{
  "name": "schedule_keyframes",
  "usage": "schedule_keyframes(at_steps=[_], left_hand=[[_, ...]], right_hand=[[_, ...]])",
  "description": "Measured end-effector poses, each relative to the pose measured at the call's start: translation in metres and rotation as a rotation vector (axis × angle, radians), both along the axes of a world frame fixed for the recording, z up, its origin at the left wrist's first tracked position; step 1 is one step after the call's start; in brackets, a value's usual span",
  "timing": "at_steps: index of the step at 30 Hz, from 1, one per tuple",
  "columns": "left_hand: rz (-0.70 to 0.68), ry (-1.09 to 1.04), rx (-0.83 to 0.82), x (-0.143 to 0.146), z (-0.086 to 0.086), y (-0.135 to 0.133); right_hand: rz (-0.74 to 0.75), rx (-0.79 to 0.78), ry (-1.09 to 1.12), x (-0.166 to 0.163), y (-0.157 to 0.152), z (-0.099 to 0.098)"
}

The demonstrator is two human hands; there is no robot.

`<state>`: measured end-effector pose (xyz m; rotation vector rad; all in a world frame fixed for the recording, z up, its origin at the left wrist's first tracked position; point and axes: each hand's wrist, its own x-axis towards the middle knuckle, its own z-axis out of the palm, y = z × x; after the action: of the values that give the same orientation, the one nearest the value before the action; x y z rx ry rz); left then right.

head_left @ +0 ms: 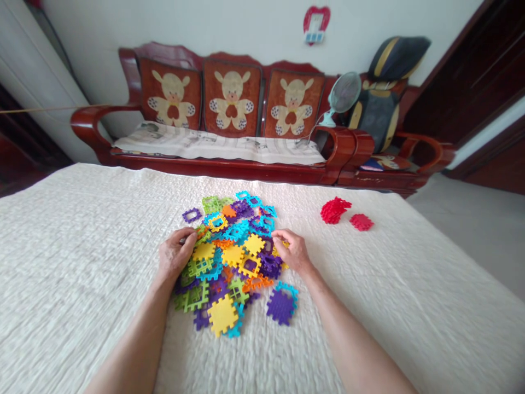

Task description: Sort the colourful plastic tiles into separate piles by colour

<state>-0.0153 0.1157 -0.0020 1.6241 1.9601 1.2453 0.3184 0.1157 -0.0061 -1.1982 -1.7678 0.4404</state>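
Observation:
A loose heap of interlocking plastic tiles (233,255) in yellow, green, blue, purple and orange lies in front of me; some are solid squares, others open frames. At the heap's left edge is my left hand (177,253), fingers curled in beside green and orange pieces; whatever lies within them is hidden. On the opposite side my right hand (293,250) rests against the heap, loosely bent, its thumb and forefinger a little apart near purple and yellow pieces. A solid purple tile (280,306) overlaps a blue one close to my right forearm.
To the right, apart from the heap, sit a stack of red tiles (334,210) and a separate red tile (361,221). Everything lies on a quilted white cover (102,230). Beyond it stand a wooden sofa (229,167) with bear cushions and a small fan (344,93).

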Motion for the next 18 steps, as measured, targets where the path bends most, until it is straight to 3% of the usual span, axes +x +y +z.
schedule_keyframes(at_steps=[4, 10, 18], left_hand=[[0.038, -0.011, -0.054, -0.003, -0.004, 0.002], [0.027, -0.027, -0.027, -0.001, -0.002, 0.003], [0.004, -0.024, 0.017, 0.001, -0.003, 0.002]], right_hand=[[-0.03, -0.027, 0.026, 0.001, -0.002, 0.003], [0.066, -0.069, -0.009, -0.001, -0.005, 0.011], [-0.044, -0.022, 0.057, 0.002, -0.005, 0.004]])
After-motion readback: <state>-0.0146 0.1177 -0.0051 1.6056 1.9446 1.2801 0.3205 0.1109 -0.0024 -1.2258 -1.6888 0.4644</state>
